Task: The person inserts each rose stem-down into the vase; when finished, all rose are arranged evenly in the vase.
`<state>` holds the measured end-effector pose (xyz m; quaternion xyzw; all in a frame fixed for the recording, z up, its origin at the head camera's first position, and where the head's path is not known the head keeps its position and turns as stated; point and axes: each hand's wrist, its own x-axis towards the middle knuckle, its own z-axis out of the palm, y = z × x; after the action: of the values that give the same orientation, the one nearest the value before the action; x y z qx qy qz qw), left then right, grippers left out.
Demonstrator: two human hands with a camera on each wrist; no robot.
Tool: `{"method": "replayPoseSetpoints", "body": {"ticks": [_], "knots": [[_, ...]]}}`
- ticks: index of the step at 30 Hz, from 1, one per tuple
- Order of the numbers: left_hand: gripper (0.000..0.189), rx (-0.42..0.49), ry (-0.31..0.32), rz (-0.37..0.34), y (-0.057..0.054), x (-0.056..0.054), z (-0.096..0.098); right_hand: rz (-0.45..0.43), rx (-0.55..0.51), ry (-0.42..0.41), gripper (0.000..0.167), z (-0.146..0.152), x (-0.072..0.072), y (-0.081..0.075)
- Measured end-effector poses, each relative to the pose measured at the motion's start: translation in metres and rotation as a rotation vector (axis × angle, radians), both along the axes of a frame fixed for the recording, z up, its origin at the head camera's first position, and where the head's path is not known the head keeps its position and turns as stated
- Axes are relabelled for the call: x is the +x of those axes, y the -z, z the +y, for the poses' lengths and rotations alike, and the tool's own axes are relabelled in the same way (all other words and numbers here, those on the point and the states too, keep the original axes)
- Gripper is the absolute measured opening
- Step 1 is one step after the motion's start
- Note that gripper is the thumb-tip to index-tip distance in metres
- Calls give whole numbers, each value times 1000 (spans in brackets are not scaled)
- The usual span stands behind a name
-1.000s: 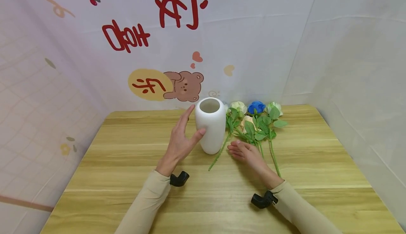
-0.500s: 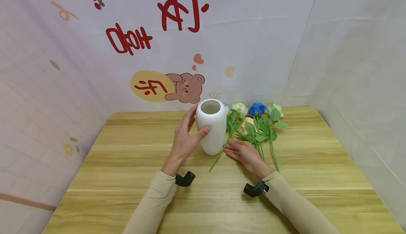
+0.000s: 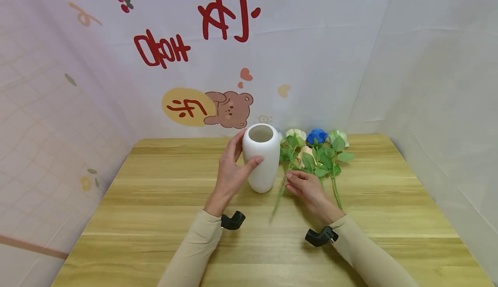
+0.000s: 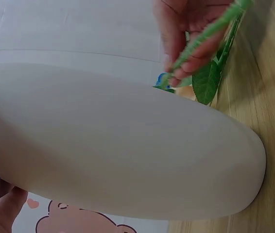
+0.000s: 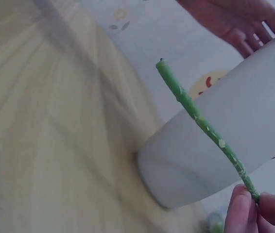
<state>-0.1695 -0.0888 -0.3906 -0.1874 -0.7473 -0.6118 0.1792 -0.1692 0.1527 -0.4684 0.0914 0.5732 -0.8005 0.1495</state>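
Observation:
A tall white vase [image 3: 262, 166] stands upright on the wooden table. My left hand [image 3: 230, 172] holds it from the left near the top, thumb across the front and fingers round the far side. Right of the vase, my right hand [image 3: 311, 192] pinches the green stem [image 5: 208, 128] of an artificial flower between thumb and fingertips. Its bare lower end slants past the vase's side in the right wrist view. The bloom at its far end is mostly hidden behind the vase in the head view.
Further artificial roses lie behind my right hand: a blue rose [image 3: 317, 136], a cream rose [image 3: 296, 135], a peach rose [image 3: 305, 154] and a white-green rose [image 3: 337, 138]. A printed cloth [image 3: 311, 40] hangs at the table's back edge.
My left hand has closed in from beside the vase onto its side. My right hand, loose before, has moved to the nearest stem and pinched it; the stem's lower end has swung right.

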Motion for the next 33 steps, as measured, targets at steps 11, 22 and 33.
{"method": "replayPoseSetpoints", "body": {"ticks": [11,22,33], "knots": [[78,-1,-17,15,4,2,1,193,169,62,48,6,5,-55],[79,2,-1,28,1,2,2,546,251,90,41,-5,5,-122],[78,12,0,24,2,4,1,737,233,120,33,-22,3,-175]]}}
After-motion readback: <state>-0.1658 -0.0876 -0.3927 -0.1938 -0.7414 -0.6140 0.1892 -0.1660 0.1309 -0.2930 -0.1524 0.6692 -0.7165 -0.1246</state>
